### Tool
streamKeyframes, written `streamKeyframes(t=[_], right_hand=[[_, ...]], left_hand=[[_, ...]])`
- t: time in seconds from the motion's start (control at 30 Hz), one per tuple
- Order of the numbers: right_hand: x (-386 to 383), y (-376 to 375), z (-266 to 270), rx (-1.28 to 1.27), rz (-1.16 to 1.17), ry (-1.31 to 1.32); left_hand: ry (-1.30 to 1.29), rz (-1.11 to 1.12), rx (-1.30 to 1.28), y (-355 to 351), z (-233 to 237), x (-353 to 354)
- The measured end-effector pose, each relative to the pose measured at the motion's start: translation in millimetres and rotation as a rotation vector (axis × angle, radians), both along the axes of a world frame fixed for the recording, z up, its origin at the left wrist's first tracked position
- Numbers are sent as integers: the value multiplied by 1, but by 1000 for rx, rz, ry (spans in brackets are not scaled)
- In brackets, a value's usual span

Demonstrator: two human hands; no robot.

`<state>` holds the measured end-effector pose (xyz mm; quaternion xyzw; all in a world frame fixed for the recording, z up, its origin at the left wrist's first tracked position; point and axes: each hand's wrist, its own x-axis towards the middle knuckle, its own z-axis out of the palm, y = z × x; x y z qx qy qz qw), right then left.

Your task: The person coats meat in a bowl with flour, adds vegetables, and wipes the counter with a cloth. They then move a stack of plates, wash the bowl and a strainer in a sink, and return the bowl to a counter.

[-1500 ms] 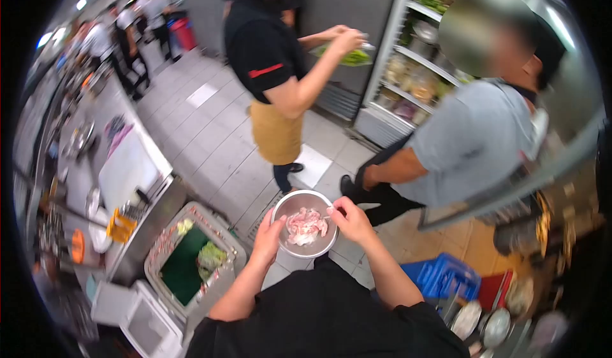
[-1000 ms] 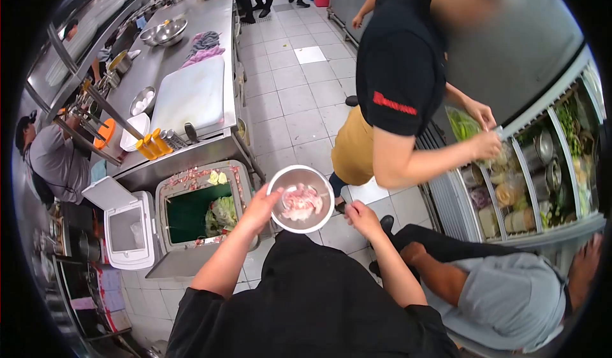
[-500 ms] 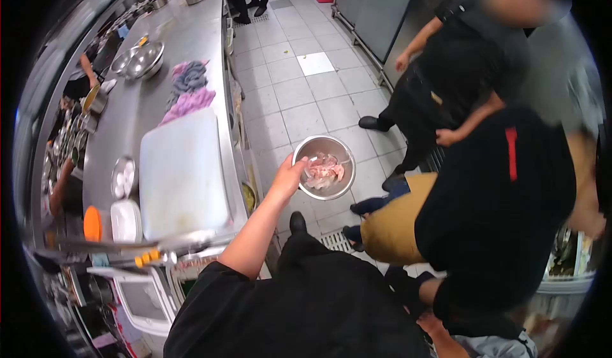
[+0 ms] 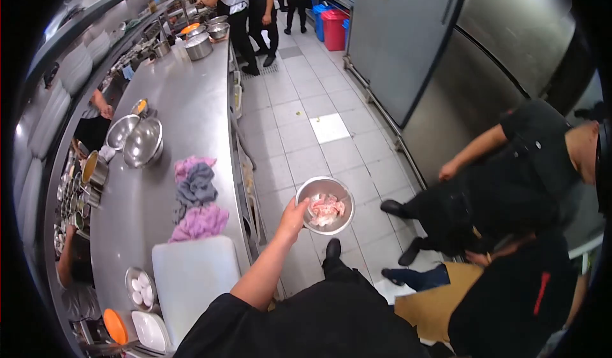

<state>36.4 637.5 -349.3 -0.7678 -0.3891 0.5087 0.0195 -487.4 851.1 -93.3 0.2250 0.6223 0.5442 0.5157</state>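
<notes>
My left hand [image 4: 294, 219] grips the rim of a round metal bowl [image 4: 347, 195], with the thumb over the inner edge. Pieces of raw pinkish-white meat [image 4: 327, 210] lie in the bottom of the bowl. It is held out in front of me over the tiled floor, to the right of the steel counter [image 4: 204, 109]. On the counter, left of my forearm, lies a white cutting board [image 4: 194, 272]. My right hand is out of the picture.
Two people in black stand close on my right, one in a tan apron [image 4: 433, 300], beside steel refrigerators [image 4: 472, 84]. Cloths [image 4: 197, 186], metal bowls [image 4: 143, 143] and a bowl of eggs [image 4: 140, 288] rest on the counter. Further along the aisle are several people and a red bin [image 4: 335, 30].
My view has tilted up, showing more of the aisle and refrigerators. The bowl stays in my left hand and sits lower in the picture. The two people are further right and lower.
</notes>
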Motion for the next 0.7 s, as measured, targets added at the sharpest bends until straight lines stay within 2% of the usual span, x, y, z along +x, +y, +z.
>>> streamKeyframes(t=[0.07,0.13,0.2,0.23,0.3,0.33,0.37,0.4,0.47,0.5,0.53,0.57,0.63,0.7], right_hand=[[-25,55,-28,-14,77,-12],[-42,107,-58,-22,197,-56],[-53,165,-93,6,358,-111],[-58,197,-118,49,458,-148],[-64,269,-184,232,700,-312],[-99,315,-157,437,790,-467],[-112,413,-130,-429,677,-169],[-118,477,-130,-169,630,-154],[-185,615,-24,6,534,-206],[-212,670,-5,62,390,-113],[-239,727,9,116,245,-12],[-277,776,20,139,284,-7],[-339,861,43,234,171,113],[-397,912,48,283,194,196]], left_hand=[[-59,-47,42,35,9,-22],[-42,-14,29,69,3,-48],[-68,44,-13,103,18,-69],[-55,79,55,119,5,-84],[-15,137,29,145,1,-116],[26,176,14,156,3,-134],[-12,227,25,167,-1,-147],[-19,256,19,178,-1,-158],[-37,349,15,203,12,-190],[-14,392,8,215,6,-205],[-11,431,30,229,1,-220],[-17,478,20,241,-7,-243],[5,523,-21,280,-22,-280],[25,542,-13,326,-50,-324]])
